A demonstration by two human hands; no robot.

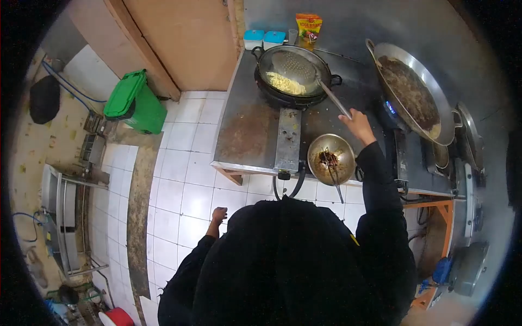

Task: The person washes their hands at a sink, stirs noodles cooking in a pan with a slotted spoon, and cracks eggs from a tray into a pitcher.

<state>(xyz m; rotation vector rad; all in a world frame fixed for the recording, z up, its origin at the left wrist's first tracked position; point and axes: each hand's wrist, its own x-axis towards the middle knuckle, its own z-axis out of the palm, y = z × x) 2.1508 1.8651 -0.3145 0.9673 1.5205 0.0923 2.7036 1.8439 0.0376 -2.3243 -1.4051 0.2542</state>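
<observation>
My right hand [359,126] is closed around the long handle of a perforated metal skimmer [293,62]. The skimmer's wide round head lies in a black two-handled wok [267,96] on the worktop. Pale yellow chopped pieces [284,83] sit at the near left side of the skimmer head. Below my right forearm is a metal bowl [342,149] with dark residue and a long-handled utensil inside. Down beside my body, over the tiled floor, my left hand [219,215] hangs with its fingers curled and nothing visible in them.
On the right, a large wok [410,87] of dark bubbling liquid sits over a blue flame [390,107]. Blue-lidded containers [263,39] and a yellow-red packet [309,30] stand at the back. A green bin [138,103] stands on the floor at left.
</observation>
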